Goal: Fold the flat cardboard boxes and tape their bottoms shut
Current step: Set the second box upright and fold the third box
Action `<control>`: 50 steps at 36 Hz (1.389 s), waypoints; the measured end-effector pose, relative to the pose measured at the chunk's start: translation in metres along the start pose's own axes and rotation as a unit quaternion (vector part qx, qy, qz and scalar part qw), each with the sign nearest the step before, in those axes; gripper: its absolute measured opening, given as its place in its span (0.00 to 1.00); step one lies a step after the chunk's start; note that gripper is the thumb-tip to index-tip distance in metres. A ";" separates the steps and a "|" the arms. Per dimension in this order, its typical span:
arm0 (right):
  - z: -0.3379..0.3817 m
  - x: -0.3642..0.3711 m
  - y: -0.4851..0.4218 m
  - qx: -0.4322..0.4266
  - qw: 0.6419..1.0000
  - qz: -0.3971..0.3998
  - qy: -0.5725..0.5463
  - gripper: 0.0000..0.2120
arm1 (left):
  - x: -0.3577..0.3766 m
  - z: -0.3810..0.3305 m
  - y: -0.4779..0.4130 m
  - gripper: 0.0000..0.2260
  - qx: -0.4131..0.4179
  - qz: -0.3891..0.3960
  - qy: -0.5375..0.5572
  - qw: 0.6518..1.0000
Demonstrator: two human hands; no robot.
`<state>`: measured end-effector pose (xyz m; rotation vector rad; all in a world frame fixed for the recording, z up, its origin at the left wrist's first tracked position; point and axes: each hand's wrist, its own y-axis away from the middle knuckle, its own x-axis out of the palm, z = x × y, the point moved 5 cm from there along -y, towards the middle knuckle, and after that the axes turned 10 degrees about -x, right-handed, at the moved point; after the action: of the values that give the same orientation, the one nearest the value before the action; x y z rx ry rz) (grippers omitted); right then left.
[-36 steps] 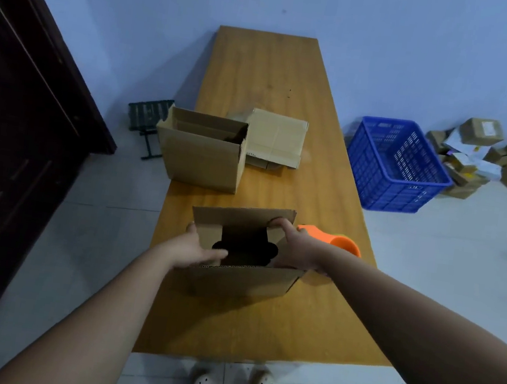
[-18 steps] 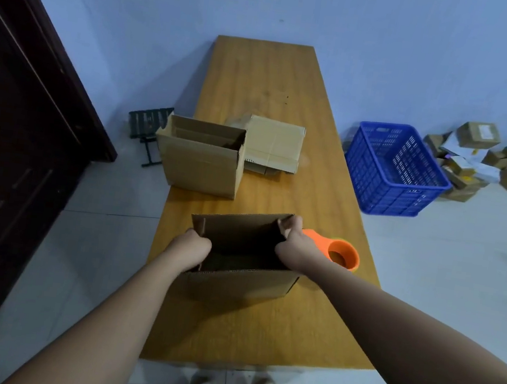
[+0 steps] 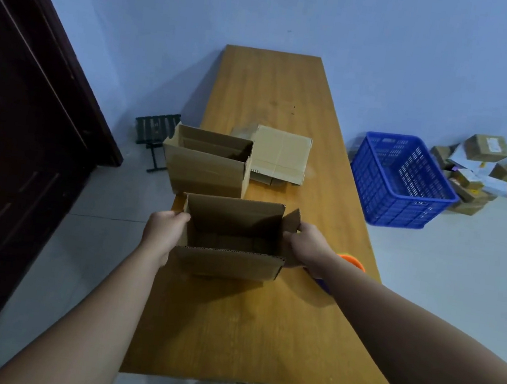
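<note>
Left hand [image 3: 164, 231] and right hand [image 3: 306, 247] grip opposite sides of an open box [image 3: 230, 261]; beyond them, a folded box [image 3: 206, 169] stands and flat boxes [image 3: 282, 157] await.

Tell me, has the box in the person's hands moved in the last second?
Yes. The held cardboard box has shifted away from the person, toward the assembled box behind it; the orange tape dispenser now sits by its near corner.
</note>
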<state>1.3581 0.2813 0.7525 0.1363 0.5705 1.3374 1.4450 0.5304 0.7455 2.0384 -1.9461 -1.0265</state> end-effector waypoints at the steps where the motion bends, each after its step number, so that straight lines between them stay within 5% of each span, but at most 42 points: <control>1: 0.002 0.002 -0.003 -0.009 1.000 -0.006 -0.001 0.12 | -0.001 -0.001 -0.002 0.20 -0.014 0.000 0.028 1.000; 17: 0.034 0.039 -0.069 -0.063 0.997 0.011 -0.046 0.32 | -0.028 -0.030 -0.054 0.14 0.037 -0.080 0.177 0.980; 26: 0.060 0.049 -0.097 -0.150 0.976 -0.002 0.155 0.49 | -0.025 -0.043 -0.093 0.19 0.085 -0.075 0.093 0.989; 31: 0.071 0.052 -0.117 -0.180 0.954 -0.007 0.240 0.47 | -0.019 -0.060 -0.111 0.29 0.110 -0.095 0.034 0.989; 41: 0.089 0.035 -0.170 -0.167 0.943 0.006 0.286 0.38 | 0.010 -0.081 -0.147 0.34 -0.012 0.017 -0.017 1.000; 46: 0.102 0.015 -0.198 -0.151 0.920 -0.003 0.362 0.30 | 0.023 -0.082 -0.159 0.44 -0.099 0.121 0.158 0.975; 50: 0.107 -0.001 -0.216 -0.134 0.901 -0.025 0.412 0.24 | 0.030 -0.078 -0.171 0.44 -0.128 0.102 0.217 0.962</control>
<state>1.5970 0.2509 0.7557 -0.7030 1.0764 1.3804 1.6277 0.5019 0.7011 1.7022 -1.6545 -0.6721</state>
